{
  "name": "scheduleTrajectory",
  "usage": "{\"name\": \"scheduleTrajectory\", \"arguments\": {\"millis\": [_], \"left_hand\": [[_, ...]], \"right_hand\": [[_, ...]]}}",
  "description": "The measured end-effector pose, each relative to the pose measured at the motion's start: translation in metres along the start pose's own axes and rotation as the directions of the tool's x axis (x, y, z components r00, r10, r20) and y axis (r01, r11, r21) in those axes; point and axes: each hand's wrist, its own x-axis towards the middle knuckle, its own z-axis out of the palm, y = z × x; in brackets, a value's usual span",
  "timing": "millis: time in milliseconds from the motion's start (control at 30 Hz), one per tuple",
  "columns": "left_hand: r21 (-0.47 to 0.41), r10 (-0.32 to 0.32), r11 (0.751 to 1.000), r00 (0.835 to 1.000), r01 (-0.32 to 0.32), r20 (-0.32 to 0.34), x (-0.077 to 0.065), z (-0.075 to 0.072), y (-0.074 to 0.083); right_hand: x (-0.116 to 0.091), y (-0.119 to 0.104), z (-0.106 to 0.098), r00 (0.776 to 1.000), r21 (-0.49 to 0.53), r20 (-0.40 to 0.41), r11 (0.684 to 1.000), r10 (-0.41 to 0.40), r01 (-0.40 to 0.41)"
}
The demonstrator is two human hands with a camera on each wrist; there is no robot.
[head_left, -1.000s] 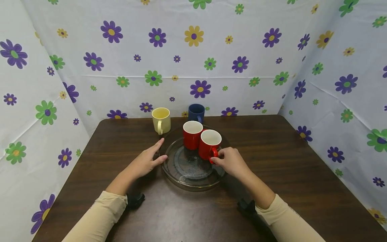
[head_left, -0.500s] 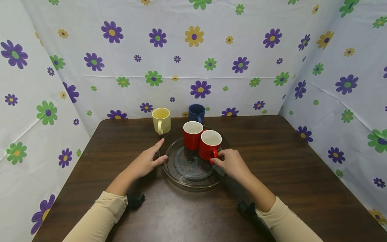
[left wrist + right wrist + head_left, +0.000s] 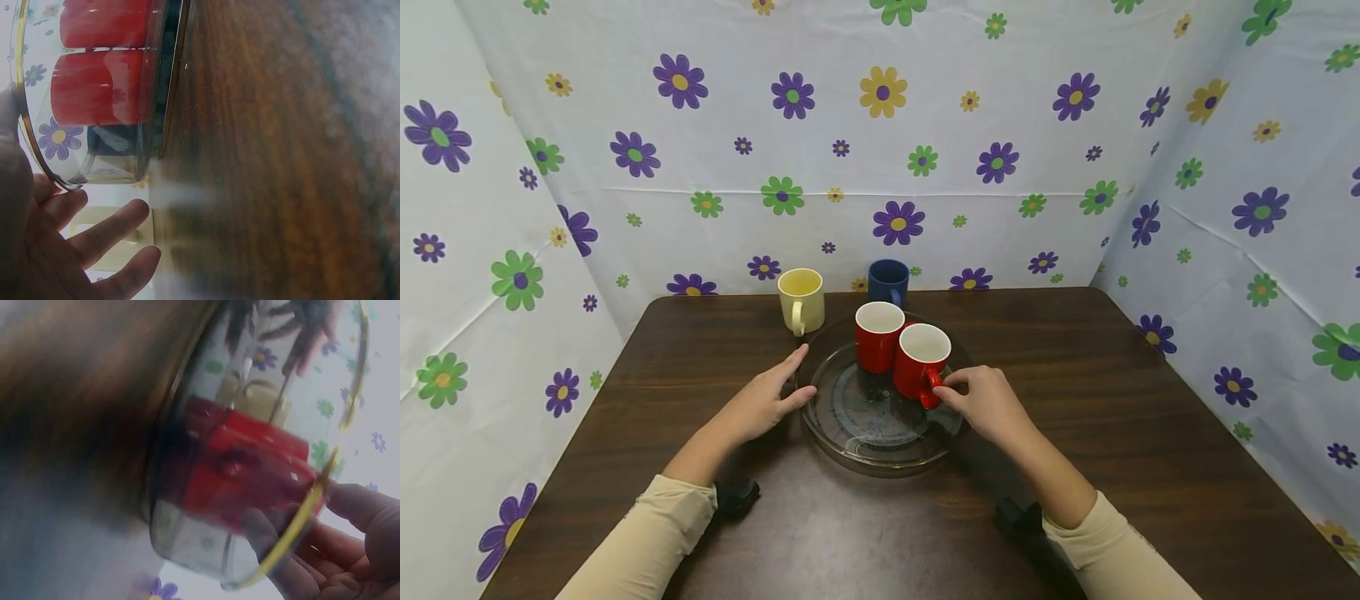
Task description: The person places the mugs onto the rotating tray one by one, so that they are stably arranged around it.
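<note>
Two red mugs with white insides stand side by side on a clear round tray with a raised wall (image 3: 880, 457). The rear red mug (image 3: 874, 346) is left of the front red mug (image 3: 912, 367), whose handle points toward my right hand (image 3: 992, 406). That hand's thumb and index finger are at the handle, spread slightly apart; in the right wrist view the tray's rim (image 3: 297, 525) passes between them. My left hand (image 3: 760, 404) touches the tray's left rim, its fingers spread, as the left wrist view also shows. A yellow mug (image 3: 801, 298) stands beyond its fingertips.
A dark blue mug (image 3: 887, 282) stands behind the tray, partly hidden by the rear red mug. The brown wooden table (image 3: 865, 542) is backed by a white flowered cloth (image 3: 700, 150), with more of it at both sides.
My right hand has moved slightly right, so its fingertips cover less of the front red mug's handle. The left hand, the tray and the mugs stay where they were.
</note>
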Motion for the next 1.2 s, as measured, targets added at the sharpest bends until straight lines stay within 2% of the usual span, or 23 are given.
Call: {"name": "scheduleTrajectory", "arguments": {"millis": [67, 233, 300, 433, 533, 700, 800, 967, 1200], "left_hand": [[0.001, 0.001, 1.0, 1.0, -0.001, -0.001, 0.0, 0.0, 0.0], [-0.004, 0.002, 1.0, 1.0, -0.002, -0.003, 0.0, -0.001, 0.0], [-0.004, 0.0, 1.0, 1.0, 0.0, -0.001, 0.0, -0.001, 0.0], [0.001, -0.006, 1.0, 1.0, 0.006, 0.003, 0.0, -0.001, -0.001], [0.0, -0.006, 1.0, 1.0, 0.006, 0.004, 0.0, -0.001, -0.001], [-0.003, 0.0, 1.0, 1.0, 0.0, 0.0, 0.001, 0.0, -0.002], [-0.008, 0.001, 1.0, 1.0, -0.001, 0.002, 0.001, -0.001, -0.002], [-0.01, 0.005, 1.0, 1.0, -0.005, 0.007, 0.003, -0.002, 0.0], [0.035, 0.001, 0.999, 0.999, -0.002, 0.038, 0.005, -0.007, 0.002]], "right_hand": [[-0.001, 0.003, -0.006, 0.999, -0.01, -0.029, 1.0, -0.025, 0.024], [0.002, 0.017, -0.023, 0.995, 0.005, -0.097, 1.0, -0.016, 0.016], [0.005, 0.025, -0.029, 0.996, 0.009, -0.094, 1.0, -0.01, 0.011], [0.013, 0.046, -0.034, 0.998, 0.016, 0.026, 0.998, -0.062, 0.061], [0.019, 0.06, -0.033, 0.984, 0.049, 0.146, 0.994, -0.102, 0.096], [0.022, 0.074, -0.031, 0.956, 0.124, 0.281, 0.991, -0.078, 0.045], [0.022, 0.075, -0.031, 0.948, 0.149, 0.312, 0.989, -0.061, 0.015], [0.021, 0.077, -0.033, 0.941, 0.174, 0.331, 0.985, -0.07, 0.012], [0.022, 0.08, -0.033, 0.935, 0.172, 0.349, 0.985, -0.071, 0.01]]}}
